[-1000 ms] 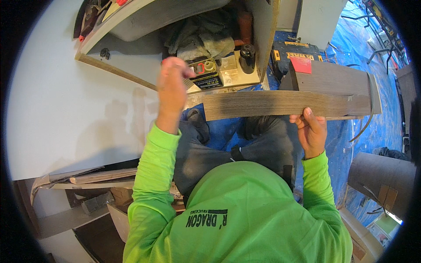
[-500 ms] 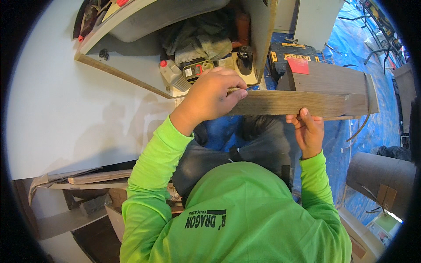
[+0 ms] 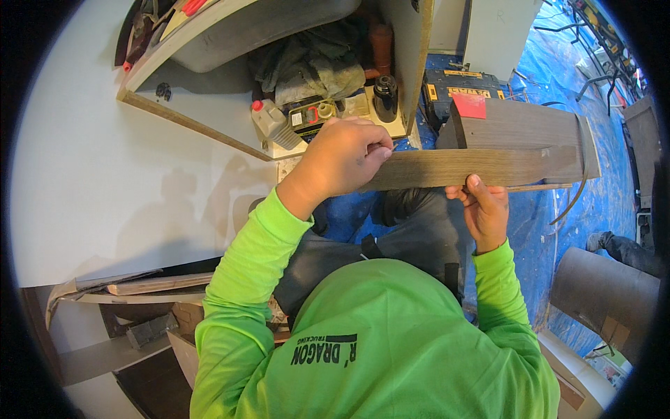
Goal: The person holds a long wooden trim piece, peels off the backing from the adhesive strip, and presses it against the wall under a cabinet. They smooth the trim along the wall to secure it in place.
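A long brown wood-grain board (image 3: 433, 169) lies crosswise in front of me above my knees. My right hand (image 3: 486, 213) grips its lower edge, thumb on the face and fingers partly behind. Close to the board's left end, my left hand (image 3: 343, 153) is closed in a pinch; whatever is between its fingertips is too small or hidden to name. Behind the board sits a wider wood-grain piece (image 3: 523, 129) bearing a red sticker (image 3: 469, 106). A thin dark strip (image 3: 583, 157) crosses the right end and curls down past it.
An open cabinet (image 3: 195, 133) ahead holds cloths (image 3: 314, 70), a pale jug (image 3: 269, 120) and a dark bottle (image 3: 385, 98). A black-and-yellow tool case (image 3: 460, 91) stands beyond the boards. Blue sheeting (image 3: 558, 77) covers the floor. A curved brown panel (image 3: 604, 297) is at right.
My left hand has shifted slightly down and the right hand slightly left, with the board moving a little. Another person's leg shows more at the right edge.
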The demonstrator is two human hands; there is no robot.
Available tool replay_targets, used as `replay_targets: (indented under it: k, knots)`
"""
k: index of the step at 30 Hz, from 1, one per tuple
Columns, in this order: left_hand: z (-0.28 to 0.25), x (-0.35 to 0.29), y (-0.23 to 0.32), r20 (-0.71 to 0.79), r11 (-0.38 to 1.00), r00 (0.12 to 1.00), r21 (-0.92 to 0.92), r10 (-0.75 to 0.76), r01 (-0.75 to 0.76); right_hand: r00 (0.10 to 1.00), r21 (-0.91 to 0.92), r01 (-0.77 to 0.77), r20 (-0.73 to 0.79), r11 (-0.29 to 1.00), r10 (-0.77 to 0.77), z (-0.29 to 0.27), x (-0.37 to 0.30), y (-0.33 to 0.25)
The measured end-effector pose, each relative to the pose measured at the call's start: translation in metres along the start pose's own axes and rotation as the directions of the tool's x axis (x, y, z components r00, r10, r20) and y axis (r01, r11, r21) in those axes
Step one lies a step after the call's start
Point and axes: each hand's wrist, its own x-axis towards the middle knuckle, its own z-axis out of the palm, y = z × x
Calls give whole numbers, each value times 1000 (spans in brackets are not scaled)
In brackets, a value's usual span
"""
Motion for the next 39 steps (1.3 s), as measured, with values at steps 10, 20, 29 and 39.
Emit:
replay_targets:
  k: [10, 20, 29, 39]
  knots:
    - [23, -2, -1, -182, 983, 978, -168, -103, 72, 1000, 28, -23, -4, 999, 23, 4, -2, -3]
    - [-6, -12, -16, -315, 691, 833, -715, -455, 107, 999, -10, -30, -34, 1000, 29, -4, -4, 2]
    - [-60, -8, 33, -534, 857, 776, -516, -335, 15, 999, -6, -2, -45, 1000, 1, -5, 3, 3]
    - [-98, -23, 158, -165, 871, 979, -456, 119, -182, 998, -7, -5, -66, 1000, 5, -6, 6, -5]
